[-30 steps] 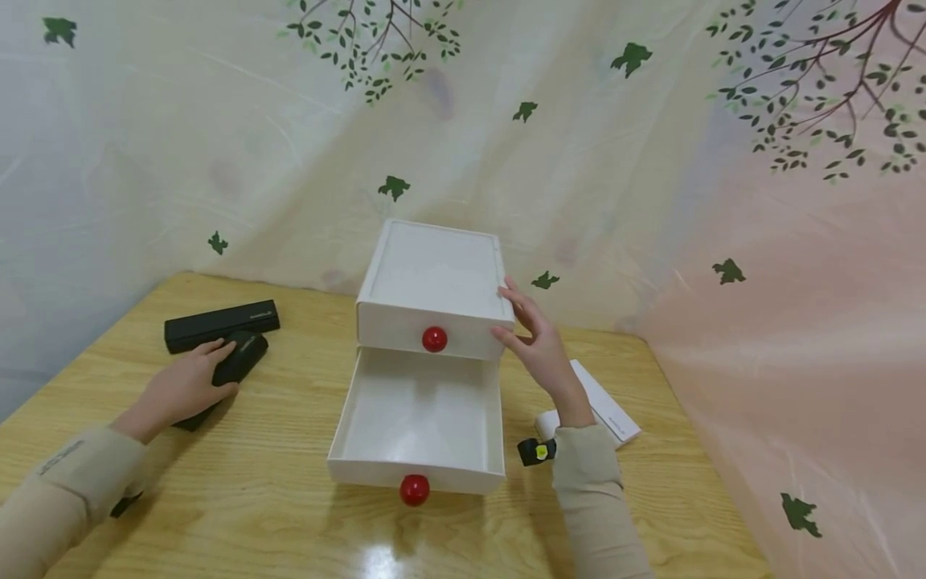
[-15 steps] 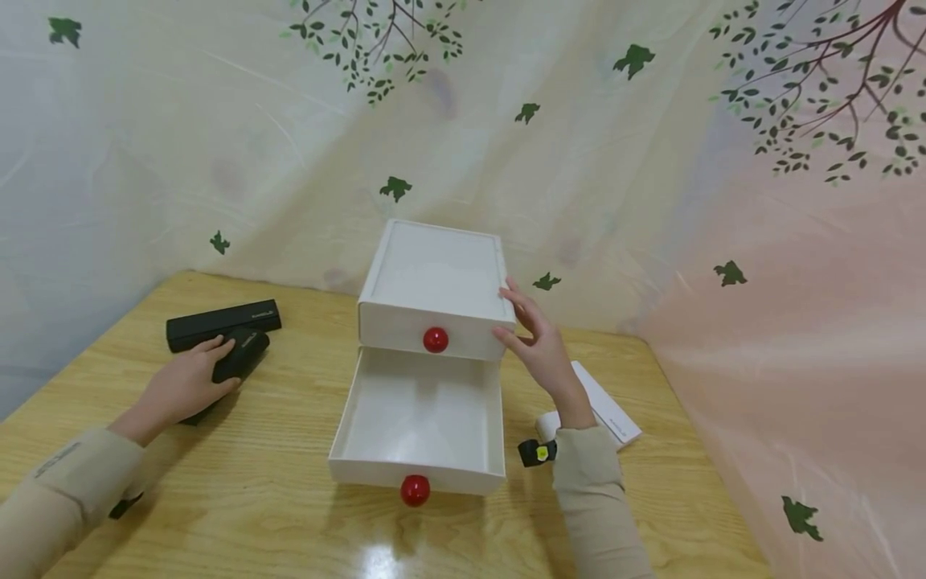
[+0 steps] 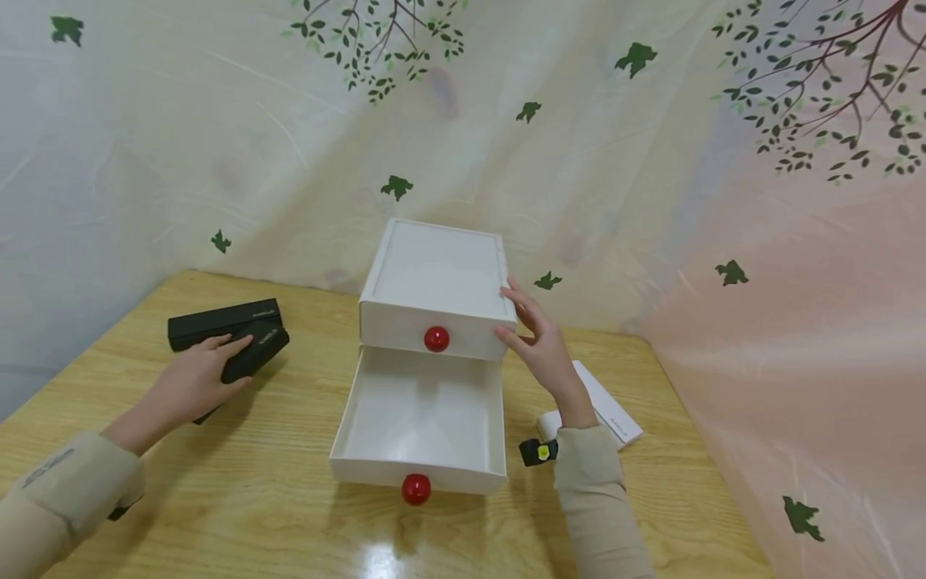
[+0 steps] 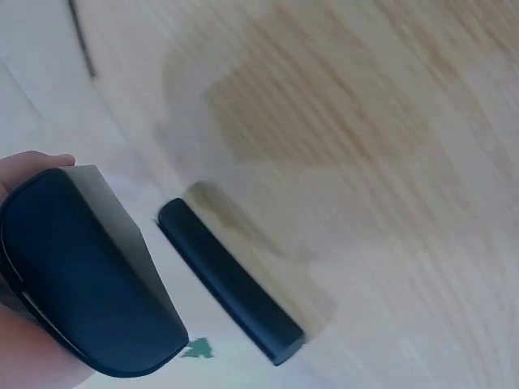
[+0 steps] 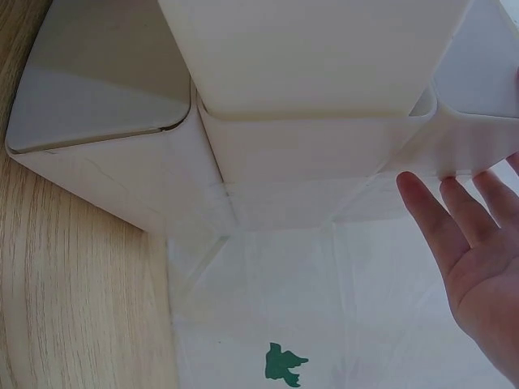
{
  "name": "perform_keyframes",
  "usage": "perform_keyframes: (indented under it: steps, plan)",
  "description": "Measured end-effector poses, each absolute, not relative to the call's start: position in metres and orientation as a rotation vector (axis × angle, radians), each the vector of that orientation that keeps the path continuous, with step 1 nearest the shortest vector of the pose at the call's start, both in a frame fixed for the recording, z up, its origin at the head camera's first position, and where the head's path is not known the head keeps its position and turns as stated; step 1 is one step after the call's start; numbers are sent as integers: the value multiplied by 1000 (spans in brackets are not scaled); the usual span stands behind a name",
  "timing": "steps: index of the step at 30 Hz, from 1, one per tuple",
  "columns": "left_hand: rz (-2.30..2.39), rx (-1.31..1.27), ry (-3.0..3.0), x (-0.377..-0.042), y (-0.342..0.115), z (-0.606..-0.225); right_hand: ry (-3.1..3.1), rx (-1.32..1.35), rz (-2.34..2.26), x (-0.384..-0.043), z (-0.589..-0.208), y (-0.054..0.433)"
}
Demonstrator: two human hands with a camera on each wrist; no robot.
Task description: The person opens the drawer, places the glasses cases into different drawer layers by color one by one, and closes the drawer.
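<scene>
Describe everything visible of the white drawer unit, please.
The drawer unit, boxy, white and plastic-looking, stands upright on the wooden table. Its top drawer is shut; the middle drawer beneath is pulled well out, and each has a round glossy red knob. The right wrist view shows a third, shut drawer at the bottom. The right hand touches the unit's upper right corner.

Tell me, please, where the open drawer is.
In the head view, the open drawer is at centre, just below the closed top drawer, left of the right hand.
</scene>
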State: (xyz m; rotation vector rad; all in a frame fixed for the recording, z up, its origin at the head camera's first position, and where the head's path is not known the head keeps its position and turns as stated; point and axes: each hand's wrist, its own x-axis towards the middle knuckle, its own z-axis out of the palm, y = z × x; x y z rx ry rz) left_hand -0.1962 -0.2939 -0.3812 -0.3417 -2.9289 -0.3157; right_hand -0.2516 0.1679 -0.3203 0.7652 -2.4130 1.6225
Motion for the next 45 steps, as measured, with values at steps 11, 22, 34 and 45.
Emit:
perform_keyframes:
  steps: [11,22,34,45]
  plan:
    - [-349,-441,-2835,-178,-272,-361,-2416,772,1617,-250,-320,168]
    - [-379,-489,-2802,-162,-257,-341,-2423,762,1620,-249,-318,167]
    - [-444,-530,-2809,-142,-236,-309,-2421,759,1624,-250,-318,168]
    - [-440,-661,-2772,-129,-219,-290,-2415,760,1616,-250,-318,168]
